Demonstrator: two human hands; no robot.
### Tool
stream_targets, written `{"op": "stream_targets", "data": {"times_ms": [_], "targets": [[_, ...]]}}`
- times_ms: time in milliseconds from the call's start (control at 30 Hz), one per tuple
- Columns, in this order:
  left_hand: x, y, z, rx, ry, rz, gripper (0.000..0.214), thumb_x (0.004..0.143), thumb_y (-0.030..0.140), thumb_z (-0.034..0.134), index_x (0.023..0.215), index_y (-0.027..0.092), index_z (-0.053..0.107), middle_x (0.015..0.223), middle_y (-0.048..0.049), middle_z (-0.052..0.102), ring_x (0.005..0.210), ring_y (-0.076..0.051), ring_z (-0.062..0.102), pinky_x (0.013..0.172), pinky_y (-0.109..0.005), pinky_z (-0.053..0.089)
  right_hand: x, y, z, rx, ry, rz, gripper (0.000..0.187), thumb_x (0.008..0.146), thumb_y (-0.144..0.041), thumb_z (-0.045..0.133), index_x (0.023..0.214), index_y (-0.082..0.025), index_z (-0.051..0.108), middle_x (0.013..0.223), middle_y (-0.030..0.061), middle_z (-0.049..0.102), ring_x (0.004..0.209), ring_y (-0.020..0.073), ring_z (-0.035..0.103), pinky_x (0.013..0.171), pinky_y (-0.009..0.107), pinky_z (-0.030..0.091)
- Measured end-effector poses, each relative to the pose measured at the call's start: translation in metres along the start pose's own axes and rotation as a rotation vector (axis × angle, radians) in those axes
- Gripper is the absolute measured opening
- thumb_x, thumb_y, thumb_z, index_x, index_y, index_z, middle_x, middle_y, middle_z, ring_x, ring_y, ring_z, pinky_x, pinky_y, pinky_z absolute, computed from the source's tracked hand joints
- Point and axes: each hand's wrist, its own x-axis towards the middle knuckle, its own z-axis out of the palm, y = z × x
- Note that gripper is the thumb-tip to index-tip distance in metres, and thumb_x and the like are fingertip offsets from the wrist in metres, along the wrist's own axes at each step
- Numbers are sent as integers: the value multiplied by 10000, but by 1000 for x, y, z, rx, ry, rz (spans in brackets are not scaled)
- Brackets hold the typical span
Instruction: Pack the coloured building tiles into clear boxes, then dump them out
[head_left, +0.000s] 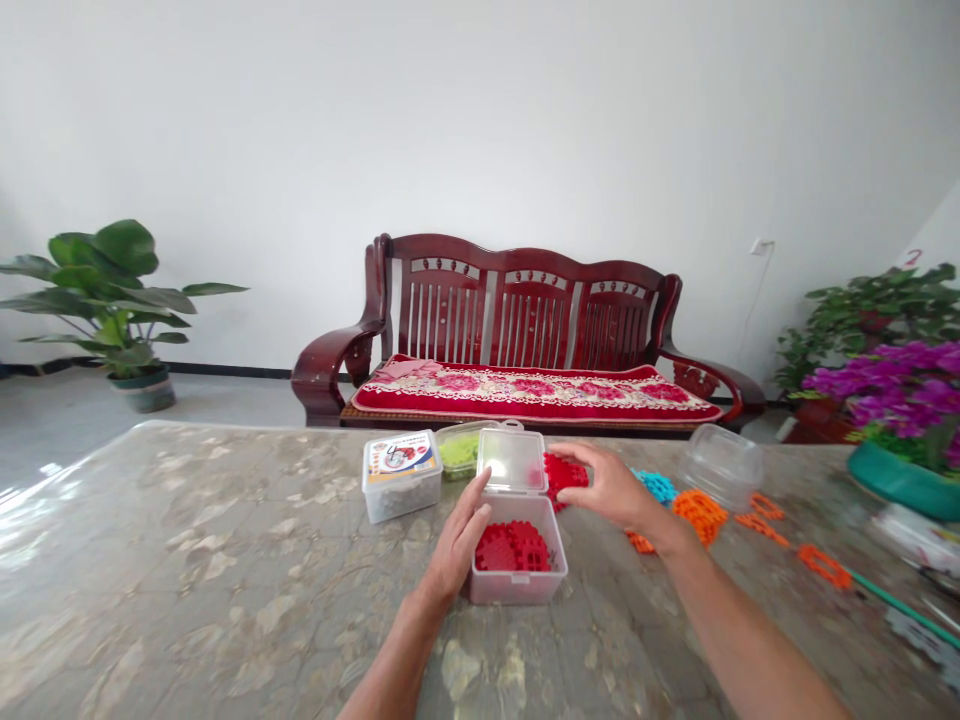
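Note:
A clear plastic box (517,590) stands on the table with its hinged lid (513,460) tipped open to the back. Inside lie red toothed plastic pieces (513,547). My left hand (457,540) is against the left side of the box, its fingers stretched out and its index fingertip near the lid's edge. Behind the box, to the right of the lid, are more red pieces (564,478). My right hand (611,487) is over them with thumb and fingers apart and some red showing in the gap. Whether its fingertips touch them I cannot tell.
A lidded box with a label (403,475) stands left, beside a tub of yellow-green pieces (459,450). To the right are blue pieces (656,487), orange pieces (699,515), a clear container (722,465), and purple flowers in a teal pot (904,480). A wooden bench (525,310) stands beyond the table.

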Motion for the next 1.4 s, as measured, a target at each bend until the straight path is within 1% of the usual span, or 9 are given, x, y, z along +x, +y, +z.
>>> {"op": "stream_targets", "data": {"times_ms": [133,267,333,467,600,733,900,1167,1400], "targets": [[0,-3,0,1,2,14,581,945,434,428,1476,200,397,1577,-44,337,1475,-234,245,1227,-407,152,-8,-42,6,-51,-181,-129,613,678,-201,751,1271,-276,616,1276,57,635,1181,243,573,1044,400,426],[0,-4,1,-8,7,28,579,944,415,428,1477,191,394,1575,-53,340,1471,-233,254,1225,-410,164,-10,-45,19,-108,-296,-194,612,683,-159,725,1275,-271,617,1288,54,640,1231,251,541,1106,440,359],[0,-4,1,-10,6,24,575,945,405,424,1477,188,393,1574,-54,341,1470,-235,257,1224,-417,165,-10,-37,20,-105,-234,-174,541,701,-135,692,1226,-263,649,1253,52,664,1209,246,558,1090,436,376],[0,-1,1,-13,1,14,582,943,393,420,1484,179,380,1581,-55,327,1474,-226,248,1224,-407,163,-15,-9,17,-91,67,-2,357,794,-136,564,1104,-243,703,1136,57,710,1090,221,624,992,395,458],[-1,0,1,-22,17,6,580,933,393,435,1472,180,403,1571,-54,348,1469,-226,260,1223,-398,170,-28,24,33,-160,223,134,347,809,-140,505,1079,-232,703,1107,51,718,1075,215,633,994,399,461],[-1,0,0,-31,61,13,581,911,385,471,1454,182,436,1555,-61,377,1461,-242,281,1217,-407,189,-43,43,63,-244,214,155,429,792,-81,486,1153,-215,675,1176,70,692,1140,230,594,1026,407,437],[-2,-2,-5,-44,129,16,568,893,366,503,1433,194,472,1535,-67,412,1449,-259,307,1207,-426,212,-53,45,86,-338,202,114,431,812,-59,483,1177,-207,659,1209,82,669,1146,239,572,1015,398,434],[-1,-3,-7,-98,131,-14,550,883,362,503,1408,198,509,1495,-70,474,1346,-283,464,1144,-423,332,-63,38,85,-417,176,124,281,897,-180,515,1130,-229,665,1099,71,689,1039,241,589,920,373,450],[-3,10,-6,-111,124,-30,554,844,358,524,1364,170,560,1425,-71,556,1316,-289,490,1078,-379,410,-66,45,79,-455,121,156,367,865,-222,581,1229,-219,629,1173,87,675,1107,264,557,940,392,427]]}}
